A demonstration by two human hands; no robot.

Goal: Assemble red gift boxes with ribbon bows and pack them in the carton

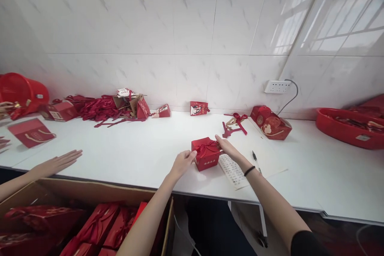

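A red gift box (pixel 207 161) with a dark red ribbon bow on top stands on the white table in front of me. My left hand (pixel 182 164) grips its left side, the thumb at the upper edge. Against the opposite side lies my right hand (pixel 228 149), closed on the box, with some fingers hidden behind it. A printed sheet (pixel 235 174) lies partly under my right wrist, and a black pen (pixel 255 158) is just right of that arm.
A cardboard carton (pixel 99 187) of red boxes stands at the lower left. Another person's hand (pixel 61 162) rests on the table. Along the wall are ribbons (pixel 100 109), a small red box (pixel 199 108), red gift boxes (pixel 271 124) and a red basin (pixel 345 134).
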